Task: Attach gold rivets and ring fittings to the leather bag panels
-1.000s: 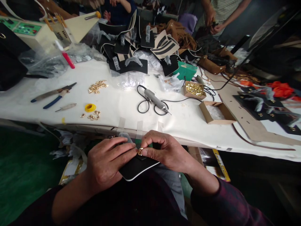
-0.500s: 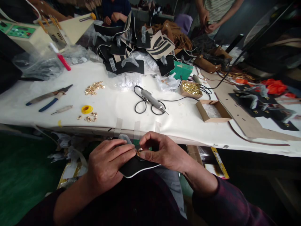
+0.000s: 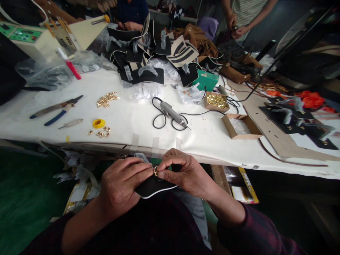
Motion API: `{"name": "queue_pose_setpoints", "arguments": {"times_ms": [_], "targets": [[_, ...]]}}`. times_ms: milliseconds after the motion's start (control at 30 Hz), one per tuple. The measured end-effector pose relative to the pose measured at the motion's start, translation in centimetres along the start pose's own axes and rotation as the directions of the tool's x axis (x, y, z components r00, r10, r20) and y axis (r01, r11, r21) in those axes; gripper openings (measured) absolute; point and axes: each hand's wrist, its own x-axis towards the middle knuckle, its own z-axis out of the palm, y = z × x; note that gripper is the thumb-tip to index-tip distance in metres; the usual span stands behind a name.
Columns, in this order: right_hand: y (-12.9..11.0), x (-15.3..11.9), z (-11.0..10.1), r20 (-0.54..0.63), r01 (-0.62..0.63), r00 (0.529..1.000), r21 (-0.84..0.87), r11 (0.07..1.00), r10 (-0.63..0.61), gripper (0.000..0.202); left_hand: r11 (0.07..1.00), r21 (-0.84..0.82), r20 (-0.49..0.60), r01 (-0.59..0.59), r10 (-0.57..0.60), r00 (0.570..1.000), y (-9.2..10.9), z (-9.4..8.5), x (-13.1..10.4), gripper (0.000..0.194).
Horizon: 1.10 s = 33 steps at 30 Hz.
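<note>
A black leather panel (image 3: pixel 151 187) with a white edge lies in front of my body, below the table's front edge. My left hand (image 3: pixel 120 180) is closed over its left part, fingertips near a small gold metal fitting (image 3: pixel 155 171). Thumb and forefinger of my right hand (image 3: pixel 183 171) pinch this fitting at the panel's surface. Whether it is fastened to the panel I cannot tell. A plastic-wrapped piece (image 3: pixel 142 156) shows just beyond my left fingers. Part of the panel is hidden under my left hand.
An electric screwdriver (image 3: pixel 172 114) with a looped black cord lies mid-table. Pliers (image 3: pixel 57 110), yellow tape (image 3: pixel 98 123) and gold fittings (image 3: pixel 107 100) are at left. Small boxes (image 3: pixel 241 136) stand at right. Black panels (image 3: pixel 146 76) are heaped behind; two people are beyond.
My right forefinger has come down to meet the thumb on the gold fitting. The panel has shifted slightly; my left hand stays over it.
</note>
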Motion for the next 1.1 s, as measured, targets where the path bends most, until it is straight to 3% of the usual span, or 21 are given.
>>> {"name": "queue_pose_setpoints", "arguments": {"times_ms": [233, 400, 433, 567, 667, 767, 833, 900, 1000, 1100], "targets": [[-1.6, -0.5, -1.3, 0.084, -0.015, 0.996, -0.089, 0.996, 0.023, 0.015, 0.999, -0.031, -0.011, 0.030, -0.030, 0.999, 0.2, 0.2, 0.4, 0.035], [-1.7, -1.1, -2.1, 0.181, -0.042, 0.982, -0.106, 0.993, 0.061, 0.061, 0.989, -0.118, -0.028, 0.087, -0.091, 0.995, 0.3, 0.8, 1.0, 0.032], [-1.5, -1.1, -2.0, 0.156, -0.048, 0.986, -0.122, 0.991, 0.067, 0.059, 0.985, -0.138, -0.027, 0.105, -0.110, 0.994, 0.4, 1.0, 1.2, 0.031], [-1.1, -0.9, -1.7, 0.020, -0.080, 0.996, -0.209, 0.975, 0.085, 0.015, 0.945, -0.236, -0.010, 0.226, -0.235, 0.972, 1.0, 2.2, 1.8, 0.017], [-1.1, 0.1, -2.7, 0.021, -0.161, 0.985, -0.250, 0.955, 0.171, 0.013, 0.863, -0.281, 0.090, 0.420, -0.412, 0.907, 0.9, 3.8, 2.2, 0.011], [-0.2, 2.1, -4.5, 0.056, -0.327, 0.936, -0.227, 0.917, 0.348, 0.021, 0.721, -0.319, 0.265, 0.615, -0.555, 0.788, -0.4, 5.7, 3.0, 0.022], [1.0, 3.8, -5.6, 0.072, -0.439, 0.888, -0.154, 0.885, 0.453, 0.023, 0.617, -0.366, 0.388, 0.697, -0.579, 0.717, -1.6, 6.7, 3.7, 0.028], [2.3, 5.5, -6.3, 0.082, -0.515, 0.850, -0.082, 0.853, 0.521, 0.022, 0.547, -0.408, 0.465, 0.731, -0.565, 0.682, -2.8, 7.4, 4.4, 0.029], [3.9, 7.6, -6.9, 0.093, -0.570, 0.814, -0.068, 0.819, 0.574, 0.022, 0.571, -0.382, 0.450, 0.727, -0.573, 0.685, -3.8, 7.9, 5.0, 0.030], [4.3, 9.0, -7.2, 0.116, -0.589, 0.793, -0.101, 0.801, 0.598, 0.024, 0.723, -0.210, 0.268, 0.658, -0.604, 0.750, -4.3, 8.3, 5.1, 0.051]]}}
